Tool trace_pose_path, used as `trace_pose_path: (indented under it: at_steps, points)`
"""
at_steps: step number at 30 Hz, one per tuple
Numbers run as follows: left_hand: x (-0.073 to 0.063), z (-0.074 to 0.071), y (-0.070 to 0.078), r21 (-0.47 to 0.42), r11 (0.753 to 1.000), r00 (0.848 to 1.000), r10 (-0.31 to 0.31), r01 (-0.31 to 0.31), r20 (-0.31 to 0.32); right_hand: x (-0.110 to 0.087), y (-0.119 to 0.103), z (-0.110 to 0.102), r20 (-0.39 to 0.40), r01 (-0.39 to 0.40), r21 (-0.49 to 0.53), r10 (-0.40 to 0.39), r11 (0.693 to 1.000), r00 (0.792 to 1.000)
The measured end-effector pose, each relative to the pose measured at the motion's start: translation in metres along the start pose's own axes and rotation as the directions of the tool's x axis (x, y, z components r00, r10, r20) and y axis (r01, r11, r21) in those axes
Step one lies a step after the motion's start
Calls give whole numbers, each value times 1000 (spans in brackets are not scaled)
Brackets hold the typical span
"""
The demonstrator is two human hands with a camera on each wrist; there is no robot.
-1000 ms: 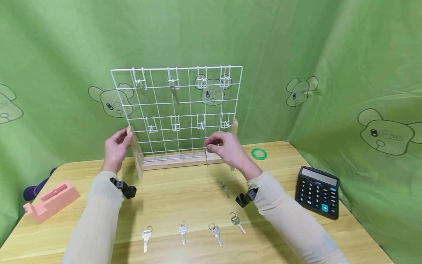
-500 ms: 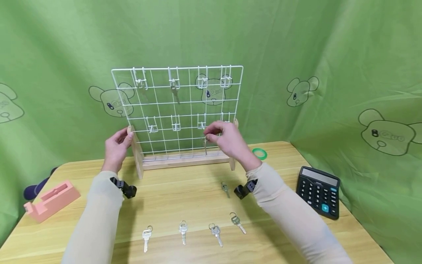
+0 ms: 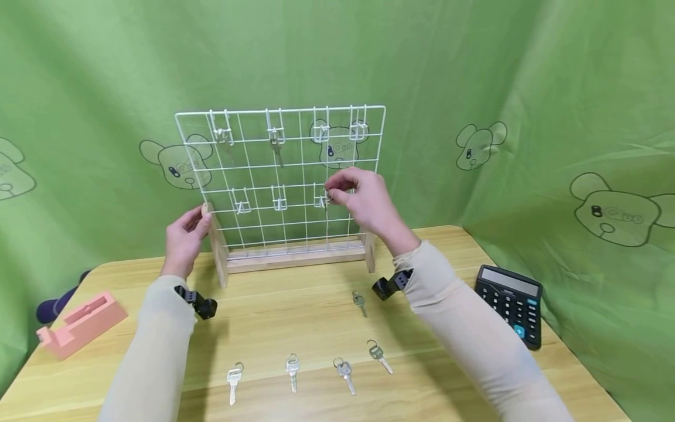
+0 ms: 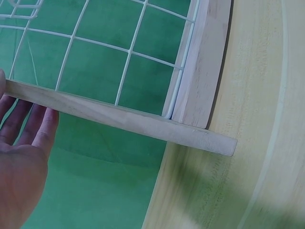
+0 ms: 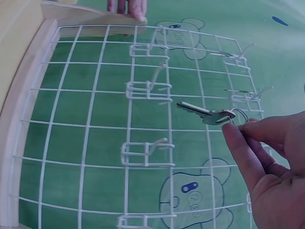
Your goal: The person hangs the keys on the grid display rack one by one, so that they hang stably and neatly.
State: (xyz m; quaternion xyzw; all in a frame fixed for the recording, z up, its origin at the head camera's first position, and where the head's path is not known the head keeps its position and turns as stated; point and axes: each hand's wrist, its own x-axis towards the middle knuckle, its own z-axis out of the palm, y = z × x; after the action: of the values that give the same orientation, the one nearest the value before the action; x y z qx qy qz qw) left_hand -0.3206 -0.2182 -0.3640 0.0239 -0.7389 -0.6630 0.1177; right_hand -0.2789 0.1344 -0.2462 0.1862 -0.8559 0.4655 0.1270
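A white wire grid rack point(image 3: 295, 260) with wooden side posts stands at the back of the table. My left hand point(image 3: 184, 240) grips the top of its left wooden post point(image 4: 119, 118), thumb on one side and fingers on the other. Between thumb and fingertips, my right hand point(image 3: 366, 199) pinches the ring of a silver key point(image 5: 207, 116). The key hangs in front of the grid, overlapping the third lower hook point(image 3: 320, 201) in the head view. Keys hang on the two left upper hooks, one key point(image 3: 276, 143) on the second.
Several ringed keys lie on the table, among them one key point(image 3: 292, 370) near the front and another key point(image 3: 359, 301) below the right wrist. A black calculator point(image 3: 508, 305) lies at the right, a pink tape dispenser point(image 3: 84, 325) at the left. Green cloth hangs behind.
My right hand has risen with the key from low on the grid to the height of the lower hook row. The left hand has stayed on the post.
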Motion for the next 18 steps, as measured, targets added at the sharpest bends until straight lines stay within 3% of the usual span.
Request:
trace_pose_path:
  at_steps: [12,18]
  points:
    - [1,-1,-2,-5,1000,1000,-10,10,5,11,-13,-6,-87,-12,95,21,995,996]
    - [1,0,-4,-9,1000,1000,-9,9,5,16,-17,-7,-143,5,62,4,998,990]
